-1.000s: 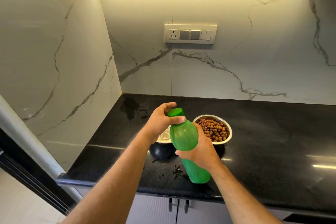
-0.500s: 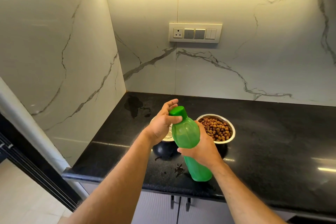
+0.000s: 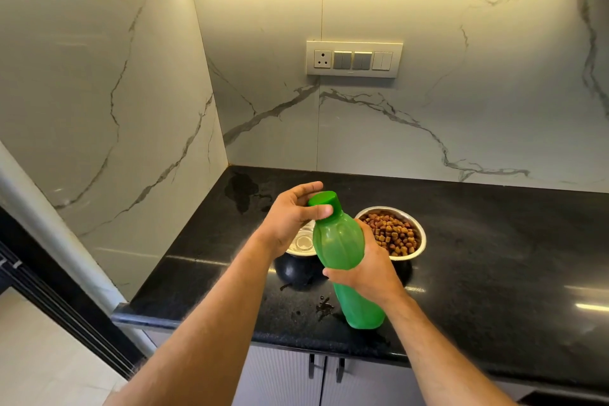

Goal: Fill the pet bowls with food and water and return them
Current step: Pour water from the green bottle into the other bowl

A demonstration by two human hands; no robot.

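**Gripping the green bottle by belly and cap**

Holding the green bottle tilted above the near edge of the black counter, base low and near, cap up and leaning far-left. Right hand wrapped round the middle of the body, fingers curled behind it. Left hand closed on the cap, thumb across the near side, forefinger arched over the top; looks like a twist to open or close, cannot tell which.

Handling, as a judgement: thin, ribbed plastic, likely to flex under a hard squeeze, so a firm but not crushing hold at the wide belly, where the ribs give purchase. Weight hard to read, contents not visible through the coloured wall. Droplets on the counter just left of the base hint at wet, slippery surfaces. Cap small and smooth, best pinched with thumb and two fingers.

Just beyond the bottle, two steel bowls on the counter: right bowl heaped with brown kibble, left bowl mostly hidden behind the left hand, shiny inside, water level not clear. Food part seemingly done; water part probably in hand.
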